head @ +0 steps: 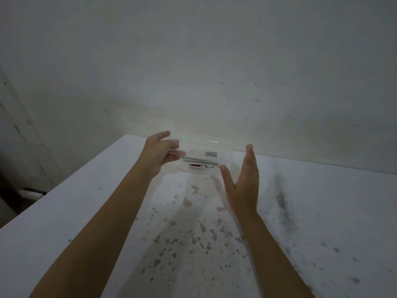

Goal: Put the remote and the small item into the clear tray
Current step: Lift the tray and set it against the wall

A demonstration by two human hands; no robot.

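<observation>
From the head view, the clear tray (204,147) sits at the centre of the frame, at the far edge of the stained white tabletop (322,211) by the wall. It is so transparent that only faint glints mark its rim. Inside or just behind its front wall, I cannot tell which, lie the remote (200,154), pale and flat with a grey patch, and nearer to me the small item (198,166), a slim dark-red stick with a wire ring at its right end.

I judge all three light and rigid. The tray's thin plastic looks slippery and likely to flex, so its two short sides seem the best place to hold it. The small item would want a fingertip pinch at mid-body or by its ring.

The left hand (160,152) is open with curled fingers at the tray's left side, perhaps touching it. The right hand (245,179) is open and flat, edge-on, just right of the tray, holding nothing.
</observation>
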